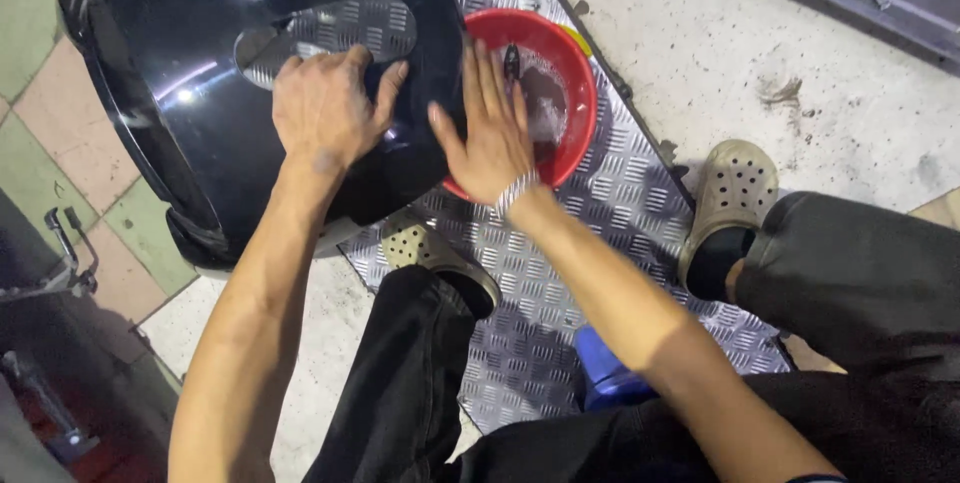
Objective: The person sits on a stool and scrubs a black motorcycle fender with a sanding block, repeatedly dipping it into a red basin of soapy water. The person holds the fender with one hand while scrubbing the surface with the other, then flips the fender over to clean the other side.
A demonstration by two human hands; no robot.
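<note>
The glossy black panel is pressed under the flat left hand; its right edge is touched by the open right hand, beside the red basin.

A ribbed metal plate on the floor carries a red basin.

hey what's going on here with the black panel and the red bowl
A person sits low over a metal tread plate on the ground, both hands flat on a glossy black curved panel. The left hand presses its upper face; the right hand lies open along its edge, next to a red basin of soapy water. Neither hand grips anything. Their feet in beige clogs rest on the plate.
</note>
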